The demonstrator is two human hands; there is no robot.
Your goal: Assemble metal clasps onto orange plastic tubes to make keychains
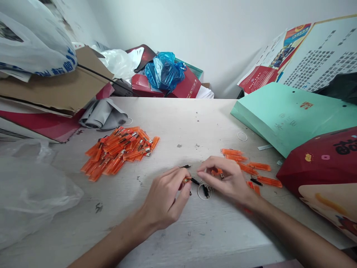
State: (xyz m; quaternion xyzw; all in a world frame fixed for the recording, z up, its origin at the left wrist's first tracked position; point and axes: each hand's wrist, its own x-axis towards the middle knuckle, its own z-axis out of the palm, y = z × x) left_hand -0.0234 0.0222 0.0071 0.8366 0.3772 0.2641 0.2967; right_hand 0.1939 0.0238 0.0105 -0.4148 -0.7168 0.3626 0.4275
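Observation:
My left hand (167,199) is closed in a pinch on a small orange piece with a black tip (189,180) just above the table. My right hand (224,180) is curled, fingers together, over another orange piece (216,172). Between the hands a clear ring (204,191) with small black parts lies on the table. A loose black part (185,166) lies just beyond my left fingers. A big heap of orange pieces (118,150) lies to the left. A few more orange pieces (251,169) lie scattered by my right hand.
The pale table (173,126) carries a mint-green paper bag (290,115) and a dark red bag (320,163) on the right, clear plastic (30,193) on the left, cardboard and red boxes (55,93) at the back left, a blue plastic bag (164,72) and a rubber band (242,136).

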